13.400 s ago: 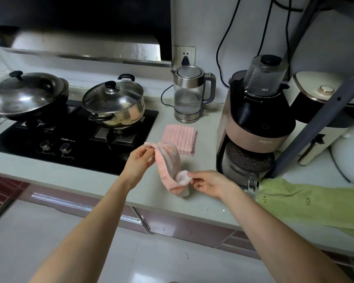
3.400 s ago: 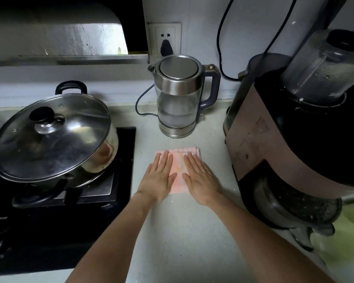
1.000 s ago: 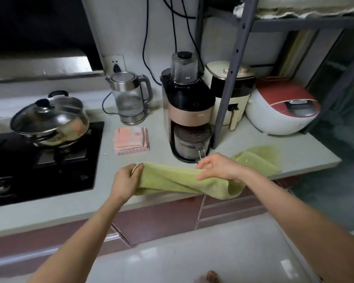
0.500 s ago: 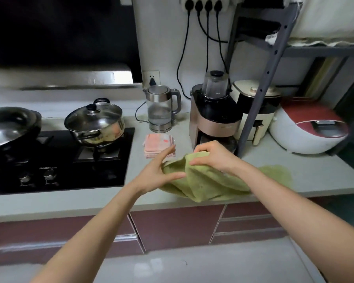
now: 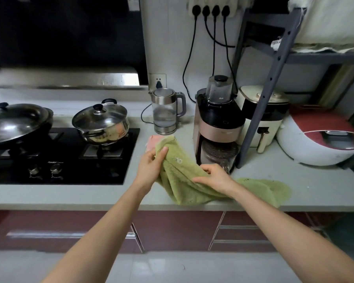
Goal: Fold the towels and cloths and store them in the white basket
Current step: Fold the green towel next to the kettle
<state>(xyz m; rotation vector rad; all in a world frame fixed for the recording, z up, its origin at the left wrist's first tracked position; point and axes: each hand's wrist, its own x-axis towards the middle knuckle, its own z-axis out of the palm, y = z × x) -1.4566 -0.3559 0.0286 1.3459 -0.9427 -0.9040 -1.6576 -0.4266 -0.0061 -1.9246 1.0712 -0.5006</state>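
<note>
A green towel (image 5: 182, 180) lies rumpled along the front of the counter, its right end (image 5: 274, 188) spread flat. My left hand (image 5: 151, 166) pinches the towel's upper left edge and holds it raised over the folded pink cloths (image 5: 152, 140), which it mostly hides. My right hand (image 5: 215, 177) grips the towel's middle near the counter edge. No white basket is in view.
A gas hob (image 5: 65, 156) with a lidded wok (image 5: 16, 123) and a steel pot (image 5: 101, 123) fills the left. Behind the towel stand a glass kettle (image 5: 166, 111), a pink-and-black blender (image 5: 219, 123), an air fryer (image 5: 262, 117), a rack post (image 5: 264, 94) and a rice cooker (image 5: 319, 137).
My left hand has taken hold of the towel's edge and carried it back over the pink cloths. My right hand has slid down and right along the towel.
</note>
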